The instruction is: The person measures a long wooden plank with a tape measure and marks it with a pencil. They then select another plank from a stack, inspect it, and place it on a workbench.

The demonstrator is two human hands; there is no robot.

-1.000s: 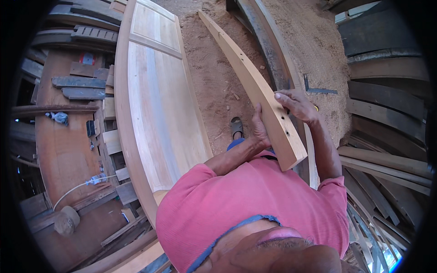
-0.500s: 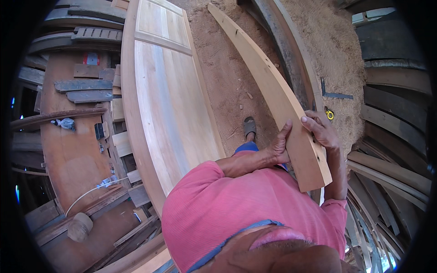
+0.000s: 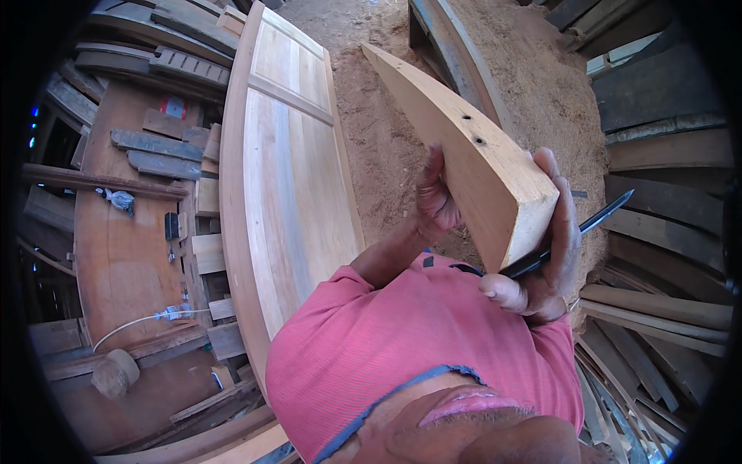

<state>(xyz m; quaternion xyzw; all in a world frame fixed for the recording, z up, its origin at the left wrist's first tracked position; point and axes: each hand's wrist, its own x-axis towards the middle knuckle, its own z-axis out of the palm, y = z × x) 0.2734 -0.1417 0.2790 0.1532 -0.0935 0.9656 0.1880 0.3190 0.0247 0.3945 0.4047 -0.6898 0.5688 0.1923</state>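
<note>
A long tapering wooden plank (image 3: 456,116) slants up toward me, its thick squared end close and its narrow end far away. Two dark holes mark its edge. My left hand (image 3: 435,192) bears against the plank's left face, thumb upward; the fingers are partly hidden beneath. Around the near end's right side wraps my right hand (image 3: 558,247), fingers along the wood and thumb below. A slim black pencil-like stick (image 3: 595,222) with a pointed tip passes through that same hand, its other end beside the plank's end face.
A panelled wooden door (image 3: 297,178) lies to the left. Beyond it, a brown board (image 3: 127,263) holds offcuts and a cable. Sawdust (image 3: 533,85) covers the ground at right, with a dark curved timber (image 3: 456,46) there. Stacked planks (image 3: 665,193) line the right side.
The plank's near end has risen toward me and tilted. My right hand has shifted from its top edge to its end; my left has moved left and up. The black stick has come into sight.
</note>
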